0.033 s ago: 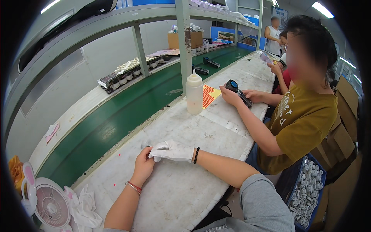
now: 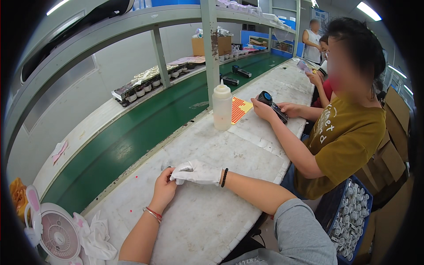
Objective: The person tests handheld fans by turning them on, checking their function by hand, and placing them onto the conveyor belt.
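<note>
While the bare left hand (image 2: pixel 165 189) meets the right hand (image 2: pixel 191 171) over the tabletop (image 2: pixel 207 221), it touches the finger end of the white glove (image 2: pixel 205 174) worn on the right. Each grip is curled inward; whether either is clamped on a small object cannot be told from this angle. Beyond, a squeeze bottle (image 2: pixel 222 110) stands upright beside a red-dotted sheet (image 2: pixel 239 109).

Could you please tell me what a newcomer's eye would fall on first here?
Probably the gloved right hand, meeting the bare left hand over the white table. Beyond them, the green belt runs along the table's far side. A rabbit-eared fan stands at lower left; at right, a co-worker holds a black device.
</note>
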`<state>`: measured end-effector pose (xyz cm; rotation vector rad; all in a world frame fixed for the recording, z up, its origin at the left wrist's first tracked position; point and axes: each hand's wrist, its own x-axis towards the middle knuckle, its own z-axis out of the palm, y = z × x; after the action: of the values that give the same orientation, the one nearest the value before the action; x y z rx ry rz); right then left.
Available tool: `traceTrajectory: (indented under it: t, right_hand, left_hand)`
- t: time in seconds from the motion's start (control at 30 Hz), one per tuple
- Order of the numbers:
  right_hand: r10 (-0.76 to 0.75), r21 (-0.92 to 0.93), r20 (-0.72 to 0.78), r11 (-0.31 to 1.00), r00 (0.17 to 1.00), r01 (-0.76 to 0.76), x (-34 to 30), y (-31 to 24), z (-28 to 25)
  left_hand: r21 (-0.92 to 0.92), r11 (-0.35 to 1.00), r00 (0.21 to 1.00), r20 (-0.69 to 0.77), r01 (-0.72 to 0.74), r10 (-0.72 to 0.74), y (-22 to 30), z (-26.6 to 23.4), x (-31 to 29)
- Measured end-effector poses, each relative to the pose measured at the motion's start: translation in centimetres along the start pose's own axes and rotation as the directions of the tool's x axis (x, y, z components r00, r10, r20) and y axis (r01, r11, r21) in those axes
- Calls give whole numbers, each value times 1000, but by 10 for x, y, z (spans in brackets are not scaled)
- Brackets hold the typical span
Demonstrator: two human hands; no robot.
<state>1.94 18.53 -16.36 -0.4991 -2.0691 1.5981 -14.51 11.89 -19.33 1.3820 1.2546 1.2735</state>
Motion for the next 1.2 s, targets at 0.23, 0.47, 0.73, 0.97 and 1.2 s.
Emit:
traceTrajectory:
  t: [0.23,0.47,0.73,0.97,1.2]
  right_hand:
    - [9,4,13,1000,1000,-9,0,-2,0]
    - [17,-10,2,1000,1000,-17,-4,-11,2]
    - [7,11,-1,1000,1000,-7,-6,-15,2]
    - [-2,-15,-3,1000,1000,2,-6,-16,2]
    - [-29,-8,0,1000,1000,29,-3,-9,2]
  left_hand:
    - [58,998,1000,-23,-8,9,-5,-2,2]
    - [27,1000,1000,-17,-13,13,-5,-3,2]
    - [-16,1000,1000,17,9,-9,-7,-5,3]
    - [13,1000,1000,20,4,-4,-3,-3,2]
    - [25,1000,1000,31,-6,5,2,-2,0]
